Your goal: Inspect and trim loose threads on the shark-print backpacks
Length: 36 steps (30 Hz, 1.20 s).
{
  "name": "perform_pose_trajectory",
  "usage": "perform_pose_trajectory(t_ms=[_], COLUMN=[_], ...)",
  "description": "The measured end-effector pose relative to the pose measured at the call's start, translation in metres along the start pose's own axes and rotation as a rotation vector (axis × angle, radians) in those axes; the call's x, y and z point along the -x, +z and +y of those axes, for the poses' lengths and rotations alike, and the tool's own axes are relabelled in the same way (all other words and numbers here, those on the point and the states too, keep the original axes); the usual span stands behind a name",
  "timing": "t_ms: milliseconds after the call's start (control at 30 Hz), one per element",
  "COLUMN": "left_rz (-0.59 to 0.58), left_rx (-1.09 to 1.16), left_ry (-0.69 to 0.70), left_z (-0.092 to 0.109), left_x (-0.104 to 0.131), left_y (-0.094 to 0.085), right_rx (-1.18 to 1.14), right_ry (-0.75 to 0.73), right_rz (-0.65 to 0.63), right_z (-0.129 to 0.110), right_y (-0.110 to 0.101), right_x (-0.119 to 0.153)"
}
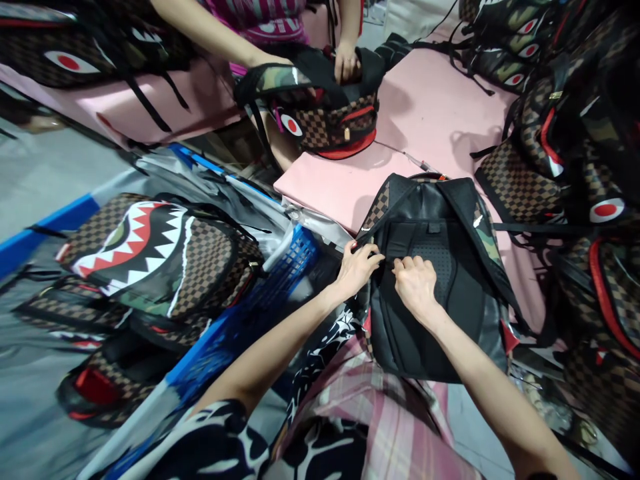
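A black backpack (450, 267) lies with its padded back panel up, on my lap and the edge of the pink table, its top pointing away from me. Checkered brown fabric and camouflage patches show along its shoulder straps. My left hand (357, 268) is closed on the backpack's left edge, fingers pinched near the left strap. Just right of it, my right hand (416, 285) is curled into a closed grip over the back panel; what its fingers hold is hidden. A narrow gap of dark material separates the two hands.
Across the pink table (425, 107), another person's hands (347, 61) work in a checkered backpack (320, 127). To my left, a blue-rimmed crate (225, 343) holds several shark-mouth backpacks (150, 250). More backpacks (525, 177) are piled at the right and far left.
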<state>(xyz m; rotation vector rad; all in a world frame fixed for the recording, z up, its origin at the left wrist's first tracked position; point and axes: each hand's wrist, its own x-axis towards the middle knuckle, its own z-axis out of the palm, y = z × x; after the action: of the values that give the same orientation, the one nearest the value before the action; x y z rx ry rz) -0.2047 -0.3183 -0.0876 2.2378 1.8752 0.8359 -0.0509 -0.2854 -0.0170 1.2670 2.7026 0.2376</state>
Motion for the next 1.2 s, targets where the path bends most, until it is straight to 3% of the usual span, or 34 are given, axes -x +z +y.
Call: perform_pose_trajectory(t_ms=[233, 500, 767, 1200], left_rz=[0.036, -0.022, -0.070, -0.048], left_rx=[0.009, -0.041, -0.084, 0.020], left_ry=[-0.005, 0.052, 0.129, 0.030], left_z=[0.001, -0.003, -0.003, 0.001], left_x=[-0.006, -0.020, -0.018, -0.010], left_y=[0.006, 0.005, 0.003, -0.003], right_rx=[0.005, -0.039, -0.160, -0.045], right_ry=[-0.001, 0.021, 0.162, 0.007], right_rz=[-0.038, -0.005, 0.038, 0.033], right_z=[-0.003, 0.004, 0.021, 0.003], right_y=[0.000, 0.007, 0.021, 0.004], right_x=[-0.004, 0.002, 0.022, 0.005])
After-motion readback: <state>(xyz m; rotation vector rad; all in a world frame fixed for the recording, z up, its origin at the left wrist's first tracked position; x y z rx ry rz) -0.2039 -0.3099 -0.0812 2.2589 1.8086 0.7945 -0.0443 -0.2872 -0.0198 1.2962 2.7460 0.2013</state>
